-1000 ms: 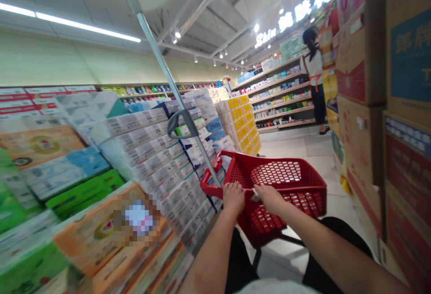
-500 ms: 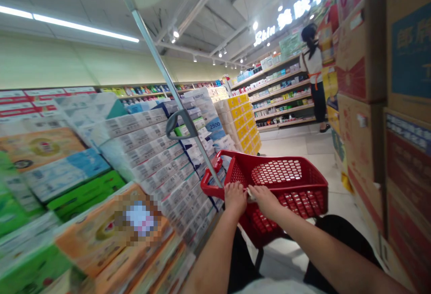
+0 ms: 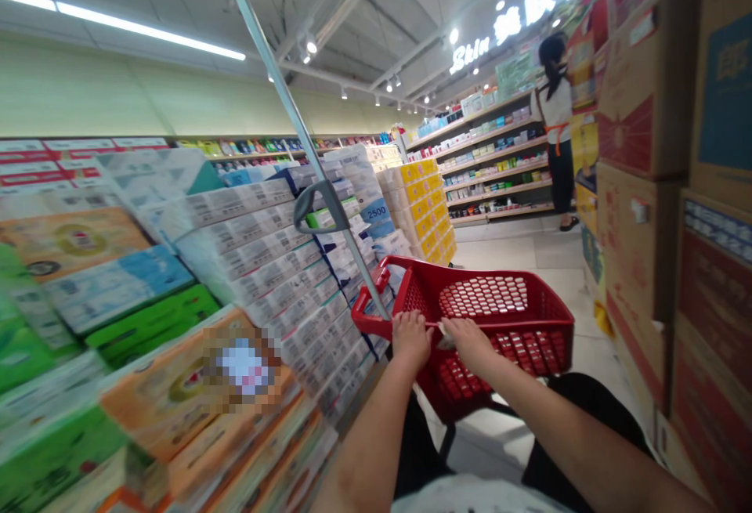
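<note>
A red plastic shopping cart basket (image 3: 517, 317) rolls ahead of me down a shop aisle, and it looks empty. My left hand (image 3: 410, 338) is closed over the near rim of the basket at its left corner. My right hand (image 3: 470, 343) grips the same rim just beside it, with a small pale scrap pinched under the fingers. A grey metal pole (image 3: 305, 145) with a handle loop (image 3: 317, 207) rises at a slant from the cart's left corner.
Stacked tissue and paper packs (image 3: 258, 262) line the left, close to the cart. Tall cardboard cartons (image 3: 658, 184) wall the right side. Yellow boxes (image 3: 428, 207) stand further on. A person in an orange apron (image 3: 558, 129) stands by far shelves (image 3: 493, 176). Pale floor (image 3: 529, 254) stretches ahead.
The cart and view have shifted slightly forward along the aisle. Both hands keep their hold on the rim.
</note>
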{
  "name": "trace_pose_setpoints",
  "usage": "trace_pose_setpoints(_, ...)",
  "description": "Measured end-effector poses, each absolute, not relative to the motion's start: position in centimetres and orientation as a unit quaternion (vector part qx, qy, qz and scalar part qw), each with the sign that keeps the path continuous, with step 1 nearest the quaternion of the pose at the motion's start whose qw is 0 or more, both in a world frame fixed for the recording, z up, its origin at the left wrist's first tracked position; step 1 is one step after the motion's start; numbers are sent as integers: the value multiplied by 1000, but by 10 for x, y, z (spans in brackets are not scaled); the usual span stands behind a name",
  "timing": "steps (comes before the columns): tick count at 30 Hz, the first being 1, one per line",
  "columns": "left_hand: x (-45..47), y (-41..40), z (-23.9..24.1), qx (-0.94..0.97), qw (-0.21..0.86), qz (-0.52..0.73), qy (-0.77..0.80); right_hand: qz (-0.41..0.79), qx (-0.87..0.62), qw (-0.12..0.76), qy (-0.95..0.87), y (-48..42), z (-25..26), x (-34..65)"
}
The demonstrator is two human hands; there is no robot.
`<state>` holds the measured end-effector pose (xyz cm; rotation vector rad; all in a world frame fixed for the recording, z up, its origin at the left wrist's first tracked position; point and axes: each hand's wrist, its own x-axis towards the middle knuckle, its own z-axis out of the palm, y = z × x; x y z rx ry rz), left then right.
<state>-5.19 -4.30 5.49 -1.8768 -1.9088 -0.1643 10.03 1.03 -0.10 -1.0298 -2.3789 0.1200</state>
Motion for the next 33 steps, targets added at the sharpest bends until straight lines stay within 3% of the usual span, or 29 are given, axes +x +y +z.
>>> trace_pose_setpoints(18,-48,-48,51,-692,231,-63,-681,42,-362,328,-871,14,-15,114)
trace_pose_setpoints(23,-47,-43,54,-684,230,-58,-690,68,-407,293,-862,14,-4,104)
trace_pose_setpoints(28,-52,-41,53,-685,237,-54,-686,58,-352,324,-876,14,-11,97)
trace_pose_setpoints(33,-51,-47,50,-692,237,-63,-679,40,-407,307,-859,13,-13,111)
